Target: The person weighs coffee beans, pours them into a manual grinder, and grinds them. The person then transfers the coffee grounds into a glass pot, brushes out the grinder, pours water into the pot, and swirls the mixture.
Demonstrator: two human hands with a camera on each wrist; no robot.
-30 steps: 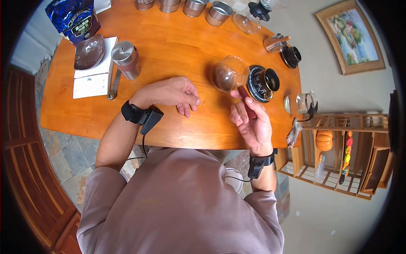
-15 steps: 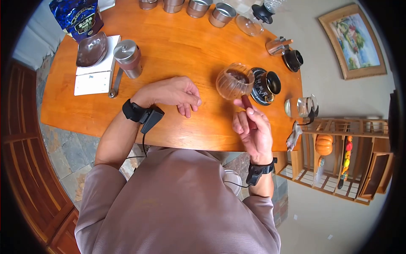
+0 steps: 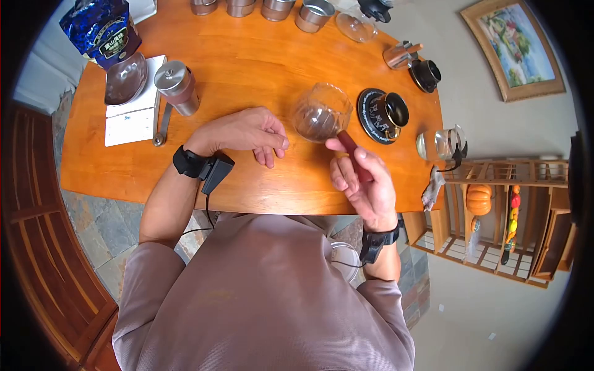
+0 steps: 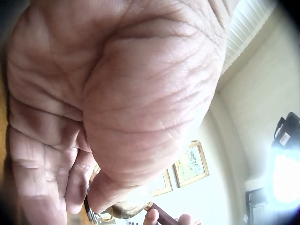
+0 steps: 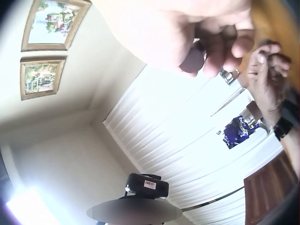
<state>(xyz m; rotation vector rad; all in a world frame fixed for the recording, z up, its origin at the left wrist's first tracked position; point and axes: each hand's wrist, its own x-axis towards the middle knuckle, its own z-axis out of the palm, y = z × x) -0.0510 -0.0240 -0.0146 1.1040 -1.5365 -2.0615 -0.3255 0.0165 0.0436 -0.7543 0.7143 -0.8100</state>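
Observation:
My right hand (image 3: 368,182) grips the dark reddish-brown handle (image 3: 348,143) of a round, ribbed clear-glass pot (image 3: 320,117). The pot leans over the table, and a little brown shows in its lower part. To its right a black cup (image 3: 396,110) with a gold-coloured handle sits on a black patterned saucer (image 3: 372,123). My left hand (image 3: 250,133) rests by the near part of the table, fingers loosely curled and holding nothing. In the right wrist view the handle's end (image 5: 193,60) sticks out of my fist.
A hand grinder (image 3: 177,86) with a crank stands left, beside a white scale (image 3: 132,127) bearing a brown dish (image 3: 125,79). Behind them is a blue bag (image 3: 102,34). Several metal cups (image 3: 314,15) line the far edge. A glass jug (image 3: 433,145) and grey cloth (image 3: 433,187) lie right.
My right hand has carried the glass pot left, away from the saucer, and its tilt has changed; the brown inside, plain half a second ago, shows less. My left hand stays in place.

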